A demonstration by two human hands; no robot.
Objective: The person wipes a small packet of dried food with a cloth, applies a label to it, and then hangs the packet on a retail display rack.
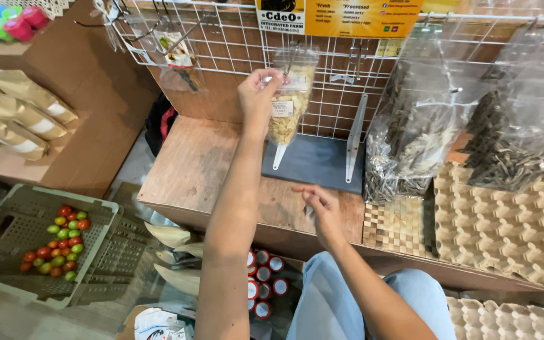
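Seen from above, the person's left hand (258, 93) is raised to a white wire rack (234, 44), its fingers closed around the top of a clear pouch of pale dried food (289, 101) that hangs there above the wooden desk (190, 170). The right hand (320, 208) rests on the desk's front edge with fingers curled loosely, gripping nothing visible. To the right hang clear bags of dried fish (417, 138) over cardboard egg trays (505, 226); lower left, a green crate (45, 242) holds small red and green tomatoes (58, 242).
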